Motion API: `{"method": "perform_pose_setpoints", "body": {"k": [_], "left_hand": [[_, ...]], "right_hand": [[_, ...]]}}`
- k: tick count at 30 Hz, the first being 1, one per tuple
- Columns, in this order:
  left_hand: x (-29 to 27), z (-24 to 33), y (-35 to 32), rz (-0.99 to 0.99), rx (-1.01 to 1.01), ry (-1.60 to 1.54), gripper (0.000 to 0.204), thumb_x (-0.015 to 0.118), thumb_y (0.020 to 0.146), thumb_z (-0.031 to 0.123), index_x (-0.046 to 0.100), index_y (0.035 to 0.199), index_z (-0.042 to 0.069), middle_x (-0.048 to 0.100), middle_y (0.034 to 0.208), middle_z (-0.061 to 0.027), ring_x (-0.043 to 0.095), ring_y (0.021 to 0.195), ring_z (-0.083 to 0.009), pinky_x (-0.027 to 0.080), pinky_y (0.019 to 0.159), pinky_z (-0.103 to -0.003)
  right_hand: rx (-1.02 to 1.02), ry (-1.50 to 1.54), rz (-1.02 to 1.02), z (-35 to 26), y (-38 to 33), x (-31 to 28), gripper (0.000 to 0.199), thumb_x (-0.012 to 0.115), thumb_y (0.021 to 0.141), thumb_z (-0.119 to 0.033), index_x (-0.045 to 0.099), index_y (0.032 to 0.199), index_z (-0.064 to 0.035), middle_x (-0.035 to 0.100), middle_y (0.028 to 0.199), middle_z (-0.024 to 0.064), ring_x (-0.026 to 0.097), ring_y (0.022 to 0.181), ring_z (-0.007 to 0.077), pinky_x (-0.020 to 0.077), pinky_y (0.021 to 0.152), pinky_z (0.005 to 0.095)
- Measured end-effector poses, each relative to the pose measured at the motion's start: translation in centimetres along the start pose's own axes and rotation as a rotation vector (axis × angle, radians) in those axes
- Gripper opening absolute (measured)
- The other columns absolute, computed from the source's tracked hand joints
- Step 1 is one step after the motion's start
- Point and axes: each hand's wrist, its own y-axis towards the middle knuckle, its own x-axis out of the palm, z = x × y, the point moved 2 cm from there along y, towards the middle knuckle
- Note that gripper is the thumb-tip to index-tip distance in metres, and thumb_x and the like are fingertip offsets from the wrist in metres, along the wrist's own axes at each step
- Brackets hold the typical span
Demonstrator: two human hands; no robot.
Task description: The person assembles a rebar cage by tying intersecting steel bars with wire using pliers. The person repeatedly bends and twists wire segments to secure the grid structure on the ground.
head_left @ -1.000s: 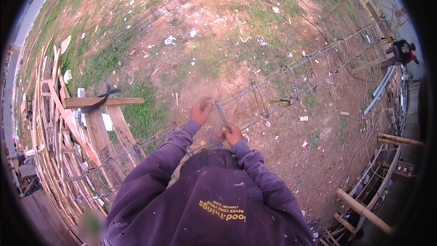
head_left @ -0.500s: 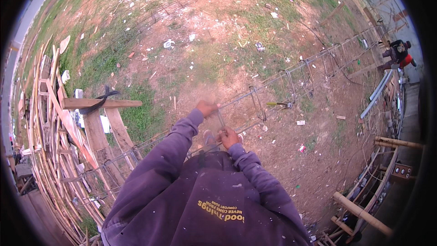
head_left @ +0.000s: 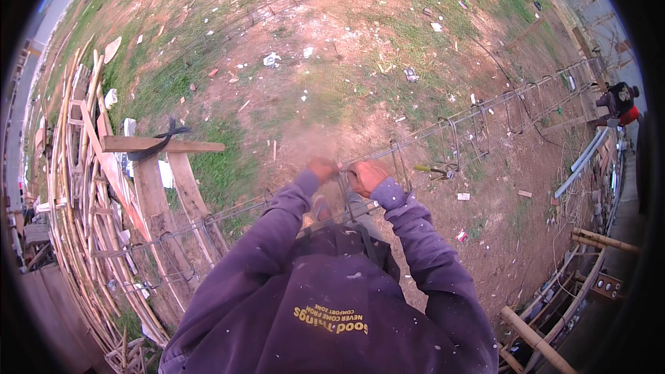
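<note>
A long rebar cage [head_left: 493, 100] runs slantwise in front of me, its thin steel bars ringed by bent stirrups. At the top corner of one stirrup [head_left: 344, 190], right by my waist, both hands come together. My left hand [head_left: 323, 170], slightly blurred, has its fingers closed on that stirrup's top. Close beside it, my right hand [head_left: 368, 176] is curled shut at the upper bar; whatever its fingertips pinch is hidden. A pair of pincers [head_left: 435, 171] with yellow-green handles rests on the cage to the right of my hands.
Wooden planks [head_left: 163, 145] with a black strip tied round them and a heap of bamboo poles [head_left: 66, 187] lie at left. Bamboo framing [head_left: 537, 339] stands at lower right. Another person [head_left: 618, 104] is at the far right end. Litter dots the grassy dirt [head_left: 325, 62].
My right hand has risen from lower on the stirrup to the upper bar, beside my left hand. My left hand has shifted slightly right. The view has moved a little.
</note>
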Motion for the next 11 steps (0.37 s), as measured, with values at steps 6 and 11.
{"method": "perform_pose_setpoints", "body": {"k": [6, 11], "left_hand": [[-0.2, 0.1, -0.3, 0.019, -0.049, -0.007, 0.037, 0.071, 0.083, 0.04, 0.07, 0.073, 0.004, 0.057, 0.058, -0.0023, 0.047, 0.046, -0.0109, 0.037, 0.042, -0.028], [-0.1, -2.6, 1.0, 0.066, 0.011, 0.01, 0.043, 0.072, 0.079, 0.049, 0.071, 0.08, 0.006, 0.058, 0.061, -0.0022, 0.049, 0.048, -0.011, 0.038, 0.043, -0.028]], "right_hand": [[-0.074, 0.155, -0.143, 7.1, 8.7, -1.4, 0.025, 0.075, 0.071, -0.032, 0.074, 0.082, -0.0093, 0.069, 0.08, 0.0141, 0.067, 0.082, 0.0325, 0.0511, 0.074, 0.0413], [-0.099, 0.24, -0.292, 11.4, 13.4, 6.3, 0.03, 0.08, 0.068, -0.034, 0.075, 0.084, -0.0099, 0.07, 0.088, 0.0154, 0.066, 0.09, 0.0304, 0.0492, 0.086, 0.0374]]}}
